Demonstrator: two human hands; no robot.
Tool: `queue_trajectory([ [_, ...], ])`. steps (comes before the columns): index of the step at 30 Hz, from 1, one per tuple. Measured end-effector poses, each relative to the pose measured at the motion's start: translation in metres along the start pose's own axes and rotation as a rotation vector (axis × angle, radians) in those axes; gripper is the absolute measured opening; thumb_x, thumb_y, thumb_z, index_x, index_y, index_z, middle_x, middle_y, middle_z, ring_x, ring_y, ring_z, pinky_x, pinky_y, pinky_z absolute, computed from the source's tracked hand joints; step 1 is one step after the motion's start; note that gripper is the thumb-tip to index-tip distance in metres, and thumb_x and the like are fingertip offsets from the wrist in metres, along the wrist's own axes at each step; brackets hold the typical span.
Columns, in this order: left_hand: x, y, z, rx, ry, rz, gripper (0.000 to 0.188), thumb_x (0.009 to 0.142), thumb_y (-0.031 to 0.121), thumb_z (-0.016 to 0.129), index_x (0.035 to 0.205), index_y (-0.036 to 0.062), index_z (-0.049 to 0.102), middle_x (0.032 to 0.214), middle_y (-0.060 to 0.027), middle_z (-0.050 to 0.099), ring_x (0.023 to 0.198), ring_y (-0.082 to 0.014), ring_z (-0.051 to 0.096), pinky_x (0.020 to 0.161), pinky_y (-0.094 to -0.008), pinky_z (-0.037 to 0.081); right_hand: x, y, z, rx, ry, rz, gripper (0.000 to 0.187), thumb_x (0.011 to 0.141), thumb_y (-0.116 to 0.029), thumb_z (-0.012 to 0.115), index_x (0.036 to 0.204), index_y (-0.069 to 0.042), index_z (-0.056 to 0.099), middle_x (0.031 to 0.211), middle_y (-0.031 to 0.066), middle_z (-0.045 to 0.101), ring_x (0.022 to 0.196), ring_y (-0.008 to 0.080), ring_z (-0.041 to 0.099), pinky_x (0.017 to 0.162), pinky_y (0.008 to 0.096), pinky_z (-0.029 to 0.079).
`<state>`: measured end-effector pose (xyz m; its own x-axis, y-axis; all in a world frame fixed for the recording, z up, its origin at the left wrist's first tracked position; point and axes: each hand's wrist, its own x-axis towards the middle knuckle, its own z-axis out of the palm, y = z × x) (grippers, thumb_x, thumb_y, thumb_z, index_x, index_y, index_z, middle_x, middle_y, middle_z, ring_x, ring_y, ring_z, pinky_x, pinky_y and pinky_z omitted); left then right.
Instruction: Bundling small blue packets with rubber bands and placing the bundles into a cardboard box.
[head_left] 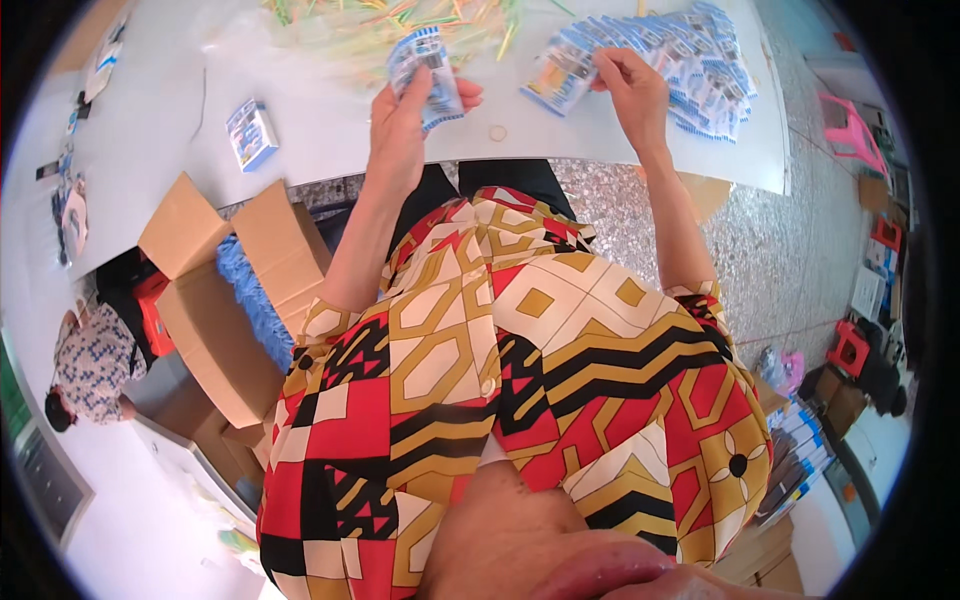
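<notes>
My left hand [400, 115] is closed around a small blue-and-white packet [428, 72], thumb on top, above the white table [330, 120]. It may be more than one packet; I cannot tell. To the right, the fingertips of my right hand [635, 98] pinch the edge of another blue-and-white packet [560, 78]. A spread-out pile of similar packets [712, 85] lies beyond and beside that hand. Between my hands, near the table's front edge, rests a thin loop like a rubber band [497, 132].
Thin coloured strips [400, 15] lie on clear plastic at the far side. A small blue-and-white box [251, 135] stands on the left. An open cardboard box [215, 335] with blue packets inside is by my left arm. Another person [95, 350] is at far left; a pink stool [850, 130] stands right.
</notes>
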<state>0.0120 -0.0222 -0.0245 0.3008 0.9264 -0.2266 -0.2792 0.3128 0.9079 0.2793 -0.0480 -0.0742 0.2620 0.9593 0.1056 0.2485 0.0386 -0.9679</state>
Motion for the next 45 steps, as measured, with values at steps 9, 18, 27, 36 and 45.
queue_trajectory([
  [9,-0.003,-0.003,0.0,0.069,-0.085,0.039,0.029,0.095,0.024,0.05,0.099,-0.0017,0.063,0.088,-0.0097,0.068,0.078,-0.0126,0.064,0.071,-0.0261,0.051,-0.007,-0.055,0.023,-0.329,-0.01,-0.204,0.018,0.086,-0.009,0.06,0.104,-0.009,0.063,0.099,0.0038,0.064,0.082,0.0087,0.057,0.066,0.0229,0.049],
  [18,-0.012,0.002,0.012,0.037,-0.169,-0.016,0.027,0.092,0.023,0.056,0.101,-0.0009,0.065,0.087,-0.0079,0.068,0.076,-0.0113,0.063,0.071,-0.0252,0.051,0.015,-0.097,0.059,-0.017,-0.601,-0.123,0.016,0.085,-0.014,0.063,0.097,-0.004,0.066,0.082,0.0002,0.063,0.074,0.0072,0.056,0.065,0.022,0.045],
  [27,-0.014,0.002,-0.006,0.34,-0.007,0.181,0.022,0.087,0.021,0.064,0.087,-0.0004,0.068,0.074,-0.0002,0.064,0.063,-0.0034,0.052,0.057,-0.0196,0.042,0.013,-0.104,0.062,-0.222,-0.53,-0.218,0.016,0.085,-0.015,0.063,0.09,0.0,0.063,0.078,0.0021,0.061,0.071,0.009,0.053,0.068,0.0241,0.044],
  [36,-0.015,0.008,-0.003,0.117,0.027,0.187,0.006,0.079,0.002,0.07,0.075,0.0002,0.065,0.068,0.0011,0.062,0.059,-0.0016,0.052,0.051,-0.0166,0.042,0.004,-0.132,0.059,-0.153,-0.393,-0.325,0.02,0.08,-0.005,0.066,0.099,-0.004,0.061,0.095,0.0026,0.061,0.074,0.011,0.055,0.067,0.0246,0.046],
  [45,-0.014,0.011,0.005,0.17,0.029,0.205,0.012,0.077,0.002,0.072,0.07,0.001,0.062,0.067,0.0031,0.059,0.061,-0.0009,0.049,0.053,-0.0169,0.04,0.005,-0.131,0.053,-0.459,-0.42,-0.607,0.029,0.074,-0.004,0.07,0.1,-0.008,0.058,0.1,0.0035,0.061,0.065,0.0154,0.056,0.056,0.0239,0.046],
])
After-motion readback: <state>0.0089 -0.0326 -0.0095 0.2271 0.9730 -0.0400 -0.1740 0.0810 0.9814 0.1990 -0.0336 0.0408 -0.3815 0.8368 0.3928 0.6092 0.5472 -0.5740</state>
